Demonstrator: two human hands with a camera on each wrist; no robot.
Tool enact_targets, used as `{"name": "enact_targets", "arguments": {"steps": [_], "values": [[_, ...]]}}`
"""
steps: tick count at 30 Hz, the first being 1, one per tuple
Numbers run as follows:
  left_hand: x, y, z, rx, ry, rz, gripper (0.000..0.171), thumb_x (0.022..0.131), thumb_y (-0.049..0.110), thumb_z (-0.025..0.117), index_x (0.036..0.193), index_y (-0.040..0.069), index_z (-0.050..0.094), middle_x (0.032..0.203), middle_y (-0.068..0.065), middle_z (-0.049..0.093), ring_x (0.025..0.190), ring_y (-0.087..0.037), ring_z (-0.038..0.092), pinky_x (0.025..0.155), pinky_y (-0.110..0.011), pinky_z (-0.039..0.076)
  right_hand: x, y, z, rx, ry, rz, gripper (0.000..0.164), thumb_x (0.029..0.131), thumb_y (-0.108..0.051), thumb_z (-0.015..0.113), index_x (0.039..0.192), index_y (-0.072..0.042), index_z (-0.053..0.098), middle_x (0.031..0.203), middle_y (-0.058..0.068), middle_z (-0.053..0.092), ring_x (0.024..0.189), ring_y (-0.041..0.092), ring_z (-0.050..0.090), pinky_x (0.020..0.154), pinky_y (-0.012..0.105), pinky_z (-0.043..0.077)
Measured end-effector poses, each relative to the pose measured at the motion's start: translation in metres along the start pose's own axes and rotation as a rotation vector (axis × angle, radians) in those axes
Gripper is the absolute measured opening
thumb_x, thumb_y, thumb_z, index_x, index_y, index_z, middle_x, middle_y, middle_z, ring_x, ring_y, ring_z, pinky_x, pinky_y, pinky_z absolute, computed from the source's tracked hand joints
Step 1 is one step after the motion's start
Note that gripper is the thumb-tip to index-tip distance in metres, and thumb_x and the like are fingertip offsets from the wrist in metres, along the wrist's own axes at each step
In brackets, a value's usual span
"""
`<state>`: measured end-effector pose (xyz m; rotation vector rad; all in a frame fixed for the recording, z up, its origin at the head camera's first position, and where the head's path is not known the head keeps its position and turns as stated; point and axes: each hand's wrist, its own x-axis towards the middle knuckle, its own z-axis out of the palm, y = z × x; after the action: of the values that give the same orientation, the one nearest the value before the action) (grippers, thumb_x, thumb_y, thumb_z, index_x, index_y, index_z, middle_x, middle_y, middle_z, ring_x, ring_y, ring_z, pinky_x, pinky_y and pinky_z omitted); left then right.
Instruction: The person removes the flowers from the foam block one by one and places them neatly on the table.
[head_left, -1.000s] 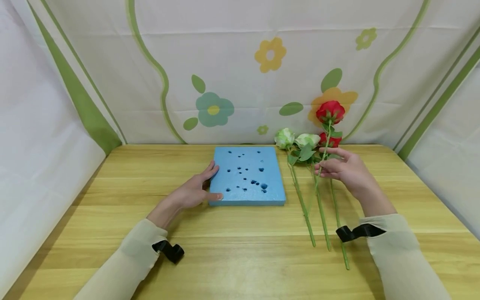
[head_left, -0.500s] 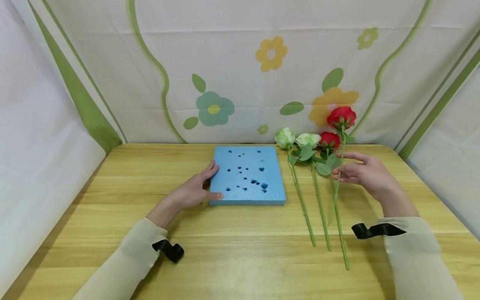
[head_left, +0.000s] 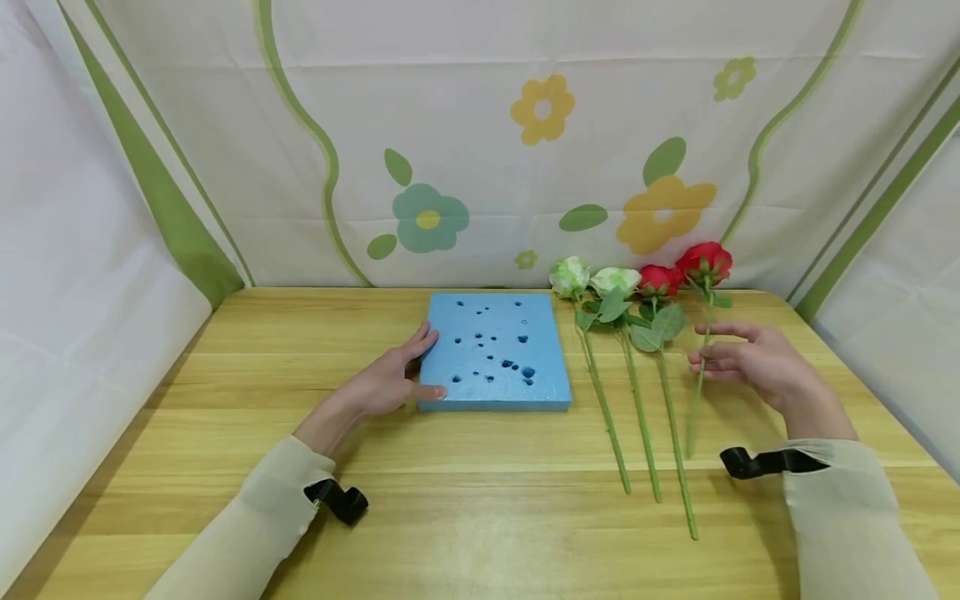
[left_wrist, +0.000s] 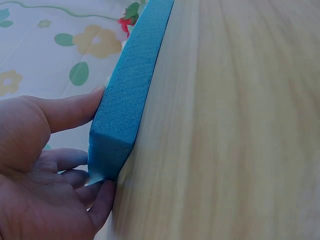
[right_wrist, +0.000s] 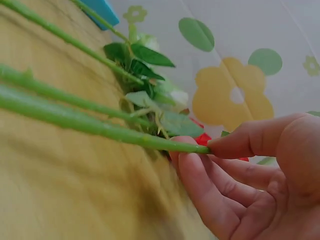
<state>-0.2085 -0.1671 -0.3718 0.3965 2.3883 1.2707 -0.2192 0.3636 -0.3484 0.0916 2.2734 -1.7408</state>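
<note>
My left hand (head_left: 382, 379) holds the left side of a blue foam block (head_left: 450, 358) pocked with several holes; the block lies flat on the table. In the left wrist view its thumb touches the block's upper edge and its fingers bend against the end face. My right hand (head_left: 776, 367) pinches the green stem of a red rose (head_left: 705, 262) between thumb and fingers, also plain in the right wrist view, where the stem (right_wrist: 100, 125) runs to the left. Left of it lie another red rose (head_left: 660, 280) and two pale green-white roses (head_left: 570, 277), stems pointing toward me.
The wooden table (head_left: 480, 517) reaches back to a hanging white cloth (head_left: 315, 183) printed with flowers. White cloth also walls both sides. A black strap with a camera mount (head_left: 337, 502) sits at my left wrist, a similar one (head_left: 772, 462) at my right.
My right hand has moved to the right with the red rose, lowering its bloom from above the others to beside the second red rose. The left hand and foam block stay put.
</note>
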Motion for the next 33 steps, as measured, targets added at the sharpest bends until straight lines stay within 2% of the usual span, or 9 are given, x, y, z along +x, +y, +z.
{"name": "enact_targets", "arguments": {"steps": [5,9,15,20,24,33], "values": [[0.000,-0.001,0.000,0.007,0.003,-0.001,0.097,0.100,0.023,0.076,0.172,0.017,0.011,0.180,0.006,-0.010,0.167,-0.033,-0.009,0.133,-0.062,0.007,0.004,0.010,-0.004,-0.078,-0.034,0.064,0.049,0.108,-0.007,0.056,0.154,0.001,0.039,0.096,-0.001,0.081,0.089,0.011,0.080,0.082,0.028,0.065],[0.001,-0.002,0.000,0.004,0.002,-0.006,0.097,0.100,0.024,0.076,0.172,0.018,0.011,0.180,0.007,-0.009,0.168,-0.032,-0.009,0.133,-0.063,0.006,0.006,0.015,-0.004,-0.119,-0.049,0.089,0.064,0.108,-0.007,0.056,0.160,0.013,0.025,0.096,-0.002,0.081,0.088,0.010,0.079,0.081,0.028,0.065],[0.000,-0.002,0.002,0.005,0.006,-0.009,0.097,0.099,0.025,0.076,0.172,0.019,0.012,0.180,0.007,-0.009,0.167,-0.032,-0.010,0.133,-0.064,0.005,0.005,0.016,-0.004,-0.235,-0.052,0.107,0.067,0.109,-0.010,0.055,0.160,0.018,0.021,0.100,-0.005,0.078,0.083,0.007,0.074,0.081,0.027,0.065],[0.002,-0.001,0.003,0.003,0.005,-0.014,0.097,0.099,0.026,0.076,0.172,0.021,0.012,0.180,0.009,-0.009,0.168,-0.032,-0.010,0.133,-0.064,0.006,0.001,0.013,-0.007,-0.324,-0.038,0.123,0.064,0.110,-0.018,0.056,0.156,0.020,0.030,0.101,-0.006,0.075,0.083,0.006,0.071,0.081,0.028,0.065],[0.002,0.000,0.003,0.003,0.003,-0.013,0.097,0.099,0.025,0.076,0.172,0.020,0.013,0.180,0.009,-0.008,0.168,-0.031,-0.009,0.133,-0.063,0.006,0.000,0.011,-0.007,-0.378,-0.019,0.129,0.069,0.111,-0.030,0.057,0.155,0.018,0.035,0.102,-0.005,0.075,0.087,0.006,0.073,0.082,0.028,0.065],[0.002,-0.001,0.003,0.003,0.008,0.000,0.098,0.098,0.026,0.078,0.172,0.019,0.014,0.181,0.007,-0.007,0.168,-0.032,-0.007,0.133,-0.063,0.007,-0.002,0.008,-0.008,-0.422,0.033,0.116,0.080,0.110,-0.043,0.056,0.158,0.017,0.032,0.104,-0.004,0.077,0.087,0.001,0.073,0.080,0.026,0.064]]}}
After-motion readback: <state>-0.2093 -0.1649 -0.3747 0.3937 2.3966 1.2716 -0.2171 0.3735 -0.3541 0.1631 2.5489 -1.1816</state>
